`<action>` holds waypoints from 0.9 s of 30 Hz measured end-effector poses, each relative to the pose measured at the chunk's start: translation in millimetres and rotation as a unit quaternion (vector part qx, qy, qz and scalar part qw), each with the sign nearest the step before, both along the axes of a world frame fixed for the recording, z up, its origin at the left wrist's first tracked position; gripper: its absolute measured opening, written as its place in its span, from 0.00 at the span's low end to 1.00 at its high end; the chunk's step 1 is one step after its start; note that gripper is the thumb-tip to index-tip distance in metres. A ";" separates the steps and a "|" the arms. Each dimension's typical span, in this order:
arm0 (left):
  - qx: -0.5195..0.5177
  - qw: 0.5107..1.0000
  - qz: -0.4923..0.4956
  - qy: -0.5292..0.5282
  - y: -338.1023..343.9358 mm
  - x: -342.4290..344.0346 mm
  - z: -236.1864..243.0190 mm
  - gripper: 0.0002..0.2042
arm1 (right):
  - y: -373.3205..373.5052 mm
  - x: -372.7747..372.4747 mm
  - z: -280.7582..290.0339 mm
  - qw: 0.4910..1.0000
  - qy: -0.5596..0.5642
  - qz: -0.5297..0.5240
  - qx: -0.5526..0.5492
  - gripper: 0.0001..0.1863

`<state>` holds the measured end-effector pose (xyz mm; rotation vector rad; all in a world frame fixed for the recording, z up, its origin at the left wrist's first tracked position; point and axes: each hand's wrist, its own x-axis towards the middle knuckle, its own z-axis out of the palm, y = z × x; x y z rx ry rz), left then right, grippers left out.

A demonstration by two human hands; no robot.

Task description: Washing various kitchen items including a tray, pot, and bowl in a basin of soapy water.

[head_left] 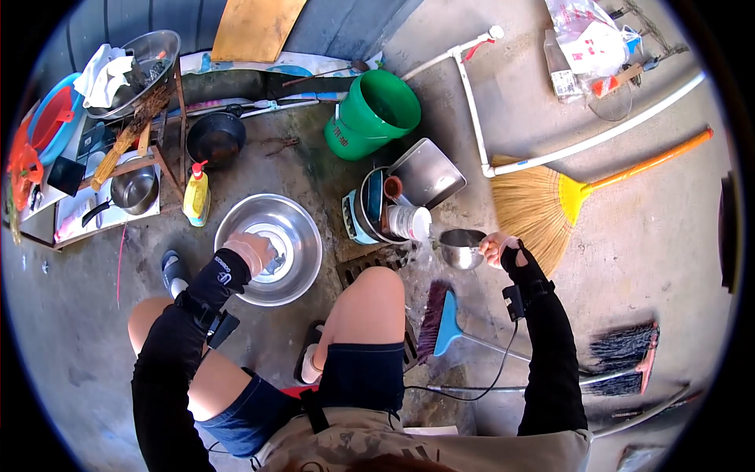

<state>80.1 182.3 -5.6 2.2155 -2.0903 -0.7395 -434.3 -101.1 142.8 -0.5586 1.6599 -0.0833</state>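
My left hand (250,250) reaches down into a wide metal basin (305,275), its fingers bent over something greyish (275,264) that I cannot make out. To the right, my right hand (493,248) grips a small metal pot (461,250) by its side, where the handle is hidden by the fingers. Clear water (425,259) splashes left of the pot, beside a full bucket. That bucket holds a white tub (409,223), a reddish-brown cup (392,186) and other items. A rectangular metal tray (429,181) leans behind it.
A green bucket (346,135) stands at the back, near a yellow bottle (197,198) and a black pan (215,139). At right lie a straw broom (535,208) and white pipes (472,110). A blue-headed broom (448,322) lies close to my right leg.
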 end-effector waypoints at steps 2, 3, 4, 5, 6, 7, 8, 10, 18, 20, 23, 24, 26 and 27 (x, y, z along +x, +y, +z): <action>0.003 1.000 -0.012 -0.005 -17.0 -7.6 -1.0 0.18 | -7.0 -17.8 3.5 0.999 0.010 -0.014 0.043 0.10; 0.007 1.000 -0.021 -0.012 -21.9 -8.2 -0.7 0.18 | -7.6 -22.0 8.3 0.997 0.037 0.071 -0.008 0.09; 0.033 0.999 -0.009 -0.026 -8.5 1.7 -7.5 0.18 | 33.1 34.1 16.1 0.968 0.003 0.152 -0.199 0.08; 0.008 1.000 0.000 -0.029 -3.5 5.4 -1.2 0.17 | 54.8 52.9 27.9 0.936 -0.029 0.185 -0.297 0.09; -0.023 0.999 -0.007 -0.021 -8.8 7.2 -2.9 0.17 | 63.2 57.8 32.2 0.895 -0.050 0.210 -0.390 0.10; -0.021 1.000 -0.005 -0.017 -11.9 6.0 -4.0 0.17 | 63.3 57.4 32.5 0.886 -0.046 0.218 -0.406 0.10; -0.019 1.000 -0.002 -0.014 -13.1 4.3 -4.0 0.17 | 59.0 54.6 29.2 0.887 -0.043 0.221 -0.402 0.10; -0.009 1.000 -0.003 -0.010 -18.5 1.6 2.4 0.17 | 43.7 49.7 21.6 0.893 -0.047 0.222 -0.389 0.10; 0.011 1.000 -0.009 -0.009 -16.8 1.5 5.1 0.17 | -71.3 20.0 -82.9 0.813 -0.300 0.342 -0.362 0.16; 0.010 1.000 -0.018 -0.012 -13.1 2.0 9.3 0.17 | -90.4 33.6 -101.9 0.794 -0.158 0.442 -0.385 0.16; -0.008 0.998 -0.055 -0.006 -23.2 -8.1 9.5 0.17 | -97.6 41.8 -115.0 0.600 0.306 0.634 -0.379 0.14; -0.016 0.998 -0.064 -0.009 -23.0 -8.3 11.6 0.17 | -94.7 51.9 -120.4 0.492 0.442 0.663 -0.351 0.14; 0.000 0.999 -0.030 -0.021 -8.8 2.2 8.7 0.16 | -67.5 114.0 -134.4 0.622 0.474 0.532 -0.325 0.16; 0.001 1.000 -0.024 -0.011 -14.6 -1.2 -3.3 0.16 | -45.8 121.3 -116.7 0.620 0.494 0.531 -0.300 0.15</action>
